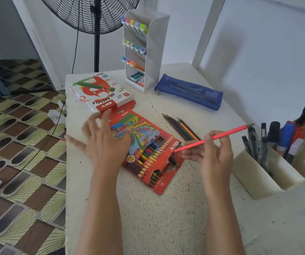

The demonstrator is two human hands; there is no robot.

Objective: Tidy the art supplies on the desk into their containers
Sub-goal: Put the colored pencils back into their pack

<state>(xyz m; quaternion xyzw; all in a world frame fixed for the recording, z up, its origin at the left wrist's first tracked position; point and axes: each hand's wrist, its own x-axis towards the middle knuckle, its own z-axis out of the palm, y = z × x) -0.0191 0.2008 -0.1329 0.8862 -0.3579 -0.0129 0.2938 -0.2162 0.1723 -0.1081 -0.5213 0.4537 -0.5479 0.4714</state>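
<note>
Midway through returning loose colour pencils to their box, by the look of it. In the right hand [210, 153], a long pink wooden pencil [221, 138], pinched lightly between thumb and fingers, the other fingers loose and fanned. Pencil raised clear of the pale speckled tabletop [157, 218], sharpened tip pointing right, blunt end just over the right edge of a flat red cardboard colour-pencil box [148, 150].

Left hand [102, 142] blurred, fingers spread wide and straight, holding nothing, over the box's left end; touching or not, impossible to tell. Behind the box's cut-out window, a row of pencils.

Next, probably: steadying the box and sliding the pink pencil in alongside the others, likely at the far-left end, where a red flap shows. In the way there: the left hand itself.

Not yet gathered: a small bunch of dark and orange pencils [183, 128] just beyond the box. Around:
- a white and red oil pastels box [100, 91]
- a blue mesh zip pouch [188, 91]
- a tall white tiered rack of pastel markers [148, 52]
- a cream divided pen holder [258, 173] at far right
</note>
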